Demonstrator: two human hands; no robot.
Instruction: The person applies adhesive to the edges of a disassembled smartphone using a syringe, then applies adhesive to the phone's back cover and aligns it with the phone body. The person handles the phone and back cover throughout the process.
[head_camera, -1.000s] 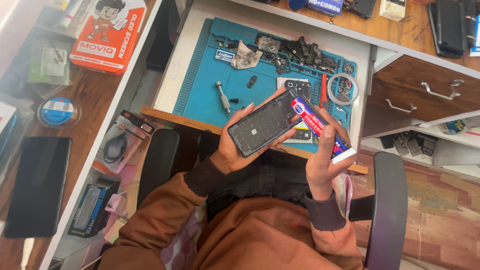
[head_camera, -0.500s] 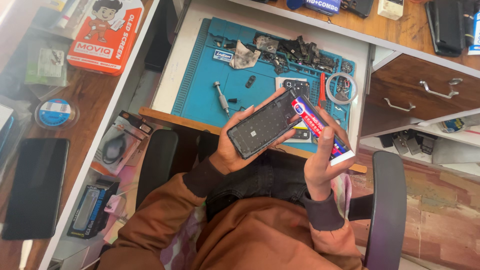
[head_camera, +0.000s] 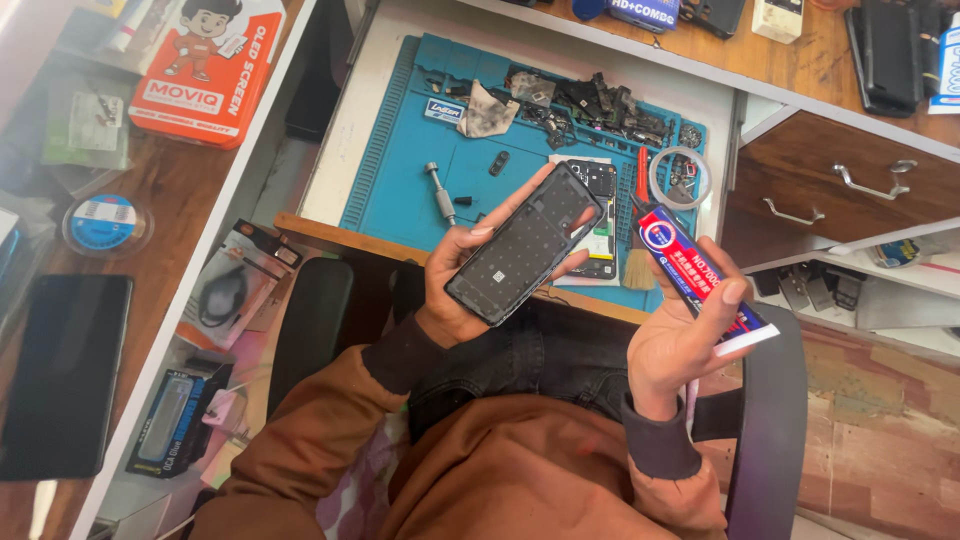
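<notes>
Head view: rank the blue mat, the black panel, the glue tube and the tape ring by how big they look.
1. Blue mat, far the largest.
2. Black panel in the left hand.
3. Glue tube in the right hand.
4. Tape ring.
Panel and tube sit nearer the camera, so they may look oversized.

Two hands: the left hand (head_camera: 462, 290) and the right hand (head_camera: 680, 335). One dark phone panel (head_camera: 525, 243), one glue tube (head_camera: 700, 282), one blue mat (head_camera: 420, 175), one tape ring (head_camera: 680, 177), one brush (head_camera: 639, 262), two drawer handles (head_camera: 873, 181).
</notes>
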